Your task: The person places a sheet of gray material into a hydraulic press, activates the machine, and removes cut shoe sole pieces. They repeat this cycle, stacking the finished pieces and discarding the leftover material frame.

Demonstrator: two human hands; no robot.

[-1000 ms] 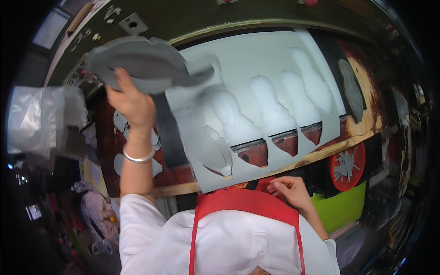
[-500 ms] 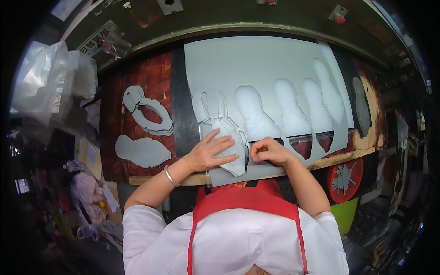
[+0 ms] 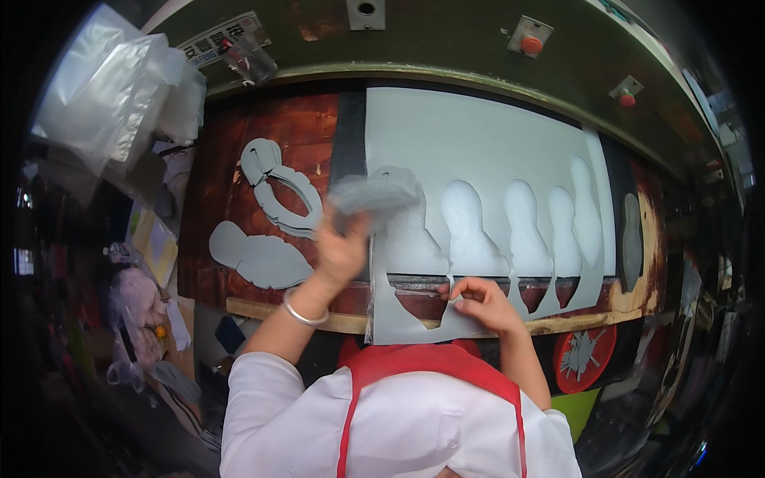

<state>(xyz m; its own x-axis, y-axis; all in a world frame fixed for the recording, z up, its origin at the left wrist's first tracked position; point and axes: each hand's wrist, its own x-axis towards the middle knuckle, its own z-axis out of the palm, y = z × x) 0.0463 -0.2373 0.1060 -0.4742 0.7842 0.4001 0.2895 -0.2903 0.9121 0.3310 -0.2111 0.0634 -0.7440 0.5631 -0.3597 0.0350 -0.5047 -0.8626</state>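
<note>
My left hand point(image 3: 343, 251) grips a grey sole-shaped cut-out point(image 3: 374, 195), blurred by motion and lifted over the left end of a large pale grey sheet point(image 3: 478, 131). Several sole-shaped holes run along this sheet, showing white beneath and dark red board at the near ends. Close to the sheet's front edge, beside a narrow strip between two holes, my right hand point(image 3: 484, 305) is closed in a pinch. Whatever its fingertips hold is too small to make out.
On the reddish board at left lie grey ring-shaped cut-outs point(image 3: 280, 199) and a stack of grey soles point(image 3: 259, 256). A dark sole-shaped piece point(image 3: 631, 239) rests at right. Below it sits a red bowl of grey scraps point(image 3: 586, 358). Clear plastic bags point(image 3: 111, 95) hang at far left.
My left hand has lifted the grey cut-out off the sheet and moved it up and left, baring a hole. My right hand stays near the front edge. The whole view has shifted.
</note>
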